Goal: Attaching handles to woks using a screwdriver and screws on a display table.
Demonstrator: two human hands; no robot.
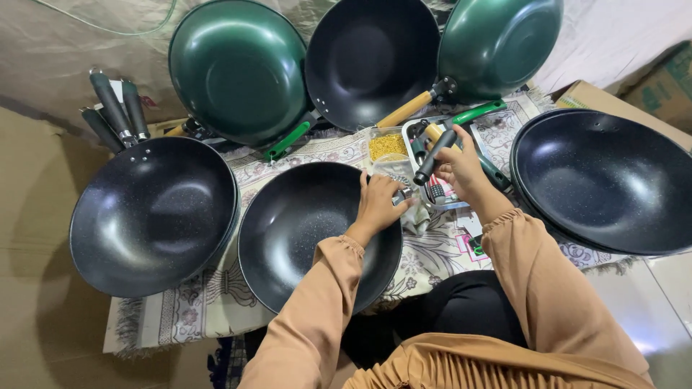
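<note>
Here the right hand (461, 169) is clamped around a smooth dark cylindrical handle (435, 157). The left hand (378, 204) curls on the rim of a round, speckled black wok (303, 230). Beneath both lies a patterned woven cloth (216, 302); glossy green woks (238, 68) lean beyond.

Clear plastic bag (387, 146) of small yellow pieces, lying on the patterned cloth just behind the middle black pan. Brown cardboard box (587, 96) at the right, behind the big black pan, flap corner showing; second box (667, 85) at the far right edge, brown with green print. Pink-and-white printed card or label (472, 241) flat on the cloth, partly hidden under the right forearm.
</note>
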